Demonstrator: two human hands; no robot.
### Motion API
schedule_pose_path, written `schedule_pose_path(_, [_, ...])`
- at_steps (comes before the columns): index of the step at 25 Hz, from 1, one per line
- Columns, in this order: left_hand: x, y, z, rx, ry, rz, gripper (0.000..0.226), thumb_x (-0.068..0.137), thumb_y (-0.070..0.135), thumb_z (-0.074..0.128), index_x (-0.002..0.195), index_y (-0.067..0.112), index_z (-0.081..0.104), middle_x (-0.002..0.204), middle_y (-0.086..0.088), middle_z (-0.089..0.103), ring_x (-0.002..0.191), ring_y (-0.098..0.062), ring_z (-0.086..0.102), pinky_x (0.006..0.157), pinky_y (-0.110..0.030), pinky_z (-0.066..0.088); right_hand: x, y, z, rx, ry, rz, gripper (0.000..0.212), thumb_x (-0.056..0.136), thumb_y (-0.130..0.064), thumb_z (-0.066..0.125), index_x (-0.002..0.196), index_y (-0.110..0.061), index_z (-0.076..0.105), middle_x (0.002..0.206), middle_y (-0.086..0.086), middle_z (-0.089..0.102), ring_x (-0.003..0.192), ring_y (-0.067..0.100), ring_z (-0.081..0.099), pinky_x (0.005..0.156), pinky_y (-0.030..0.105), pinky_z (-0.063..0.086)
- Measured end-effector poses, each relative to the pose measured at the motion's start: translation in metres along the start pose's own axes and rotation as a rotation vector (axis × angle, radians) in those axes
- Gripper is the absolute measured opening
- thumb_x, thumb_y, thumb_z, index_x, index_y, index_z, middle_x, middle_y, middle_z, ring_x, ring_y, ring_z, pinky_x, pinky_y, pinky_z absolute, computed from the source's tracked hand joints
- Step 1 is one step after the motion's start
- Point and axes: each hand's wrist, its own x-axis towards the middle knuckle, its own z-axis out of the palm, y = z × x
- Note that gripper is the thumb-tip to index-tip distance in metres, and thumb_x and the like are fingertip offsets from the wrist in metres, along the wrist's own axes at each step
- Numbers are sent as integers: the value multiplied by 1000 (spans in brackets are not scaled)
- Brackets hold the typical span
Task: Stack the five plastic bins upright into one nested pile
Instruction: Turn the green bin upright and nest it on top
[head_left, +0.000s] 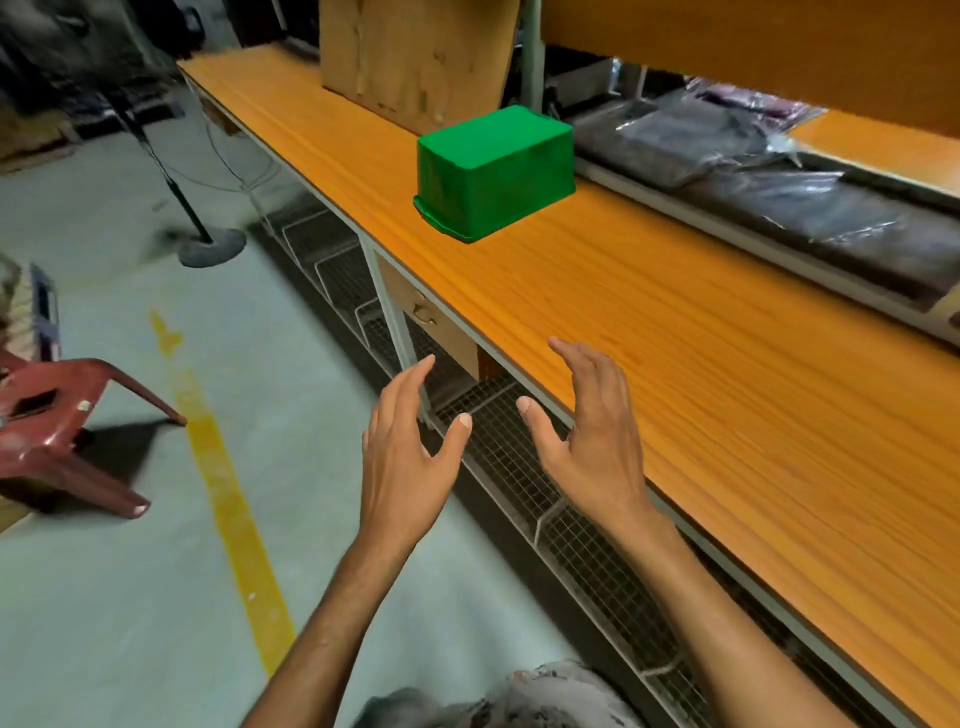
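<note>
One green plastic bin (496, 171) rests upside down on the orange table (675, 322), its rim on the surface and its flat base facing up. No other bin is in view. My left hand (408, 449) hovers off the table's front edge, over the wire racks, fingers spread and holding nothing. My right hand (587, 426) is raised beside it at the table's edge, also spread and holding nothing. Both hands are well short of the bin, palms turned toward each other.
A plywood board (415, 57) leans upright behind the bin. Dark plastic-wrapped bundles (753, 182) lie along the back right ledge. Wire mesh racks (524, 457) run below the table. On the floor to the left are a red plastic chair (57, 415) and a fan stand (210, 249).
</note>
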Motion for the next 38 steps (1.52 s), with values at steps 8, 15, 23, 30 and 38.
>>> schedule_pose_path(8, [170,-86,-19,59,-121,107,64,97,39,65,154,41,36,157,13,38,147,-8,32,117,-43,29,121,-21,124,-3,22,86,68,95,-39,69,155,-28,38,146,-3,47,135,15,42,105,31,38])
schedule_pose_path(15, [324,-151,-48,120,-209,229,56,96,39,62,149,41,44,153,18,40,144,-5,35,113,-41,33,221,-57,215,13,122,232,65,94,-39,70,152,-29,42,143,-6,49,133,13,45,105,43,47])
schedule_pose_path(23, [477,-187,-3,-44,-304,118,58,98,38,64,151,35,43,156,14,40,136,-11,45,107,-44,46,333,-19,274,-23,189,387,66,92,-30,72,152,-25,43,146,-4,47,134,17,47,106,46,47])
schedule_pose_path(30, [585,-204,47,-160,-462,14,70,97,22,68,158,25,33,159,-1,36,146,-24,39,115,-50,39,392,31,313,-54,168,563,82,91,-28,74,159,-23,30,155,3,45,139,23,45,114,46,41])
schedule_pose_path(38, [676,-229,91,-131,-749,36,83,96,17,67,164,17,20,167,-5,29,152,-24,30,122,-39,30,429,29,349,-8,231,871,85,88,-22,72,161,-27,29,158,-3,47,142,21,44,113,34,38])
